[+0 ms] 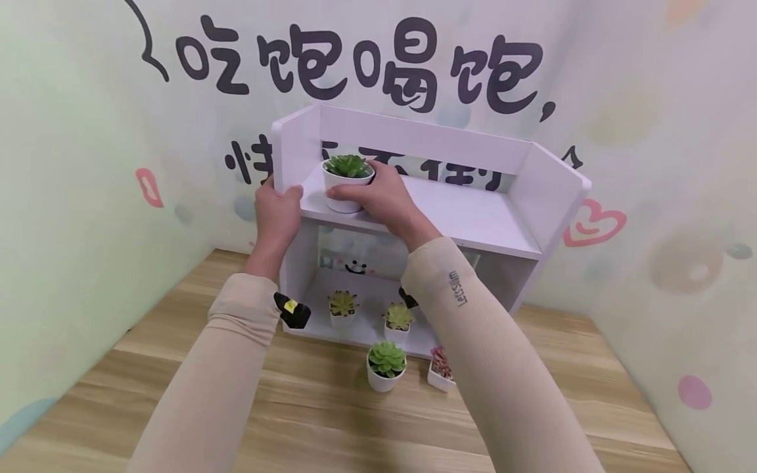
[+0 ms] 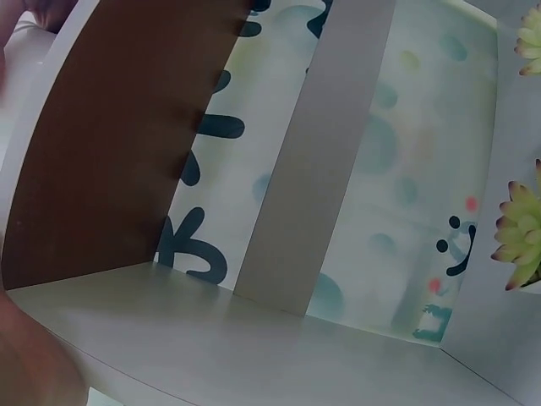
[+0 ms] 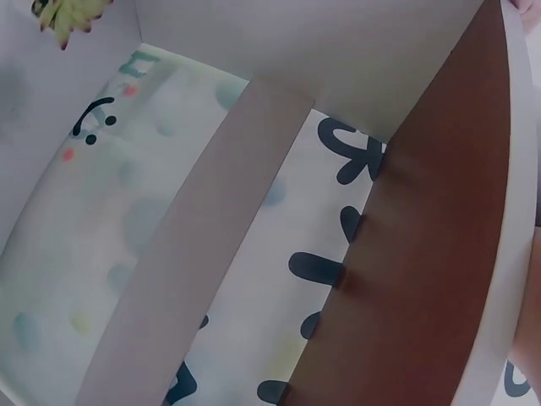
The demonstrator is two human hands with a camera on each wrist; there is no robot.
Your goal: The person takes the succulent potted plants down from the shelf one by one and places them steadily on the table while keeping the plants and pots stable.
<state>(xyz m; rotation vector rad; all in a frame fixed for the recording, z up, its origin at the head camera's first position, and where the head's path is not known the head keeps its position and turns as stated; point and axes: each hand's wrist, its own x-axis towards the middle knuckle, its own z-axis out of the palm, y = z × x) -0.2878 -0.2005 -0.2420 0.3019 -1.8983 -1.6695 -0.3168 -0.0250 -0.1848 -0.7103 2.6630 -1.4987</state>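
Note:
A white two-tier shelf (image 1: 467, 213) stands on the wooden table in the head view. My left hand (image 1: 276, 213) grips its left side panel (image 1: 290, 154), with the thumb on the front edge. A green succulent in a round white pot (image 1: 347, 168) is at the left end of the upper board. My right hand (image 1: 387, 197) holds this pot from its right side, thumb across the front. The pot's base looks level with the board; whether it touches cannot be told. Both wrist views mostly show the shelf's lower compartment (image 2: 270, 355) and the upper board's brown underside (image 3: 414, 254).
Two small potted succulents, one left (image 1: 343, 307) and one right (image 1: 398, 320), sit on the lower board. In front, a green succulent (image 1: 386, 364) and a reddish one (image 1: 440, 368) stand on the table (image 1: 319, 420). The lettered wall (image 1: 207, 118) rises close behind the shelf.

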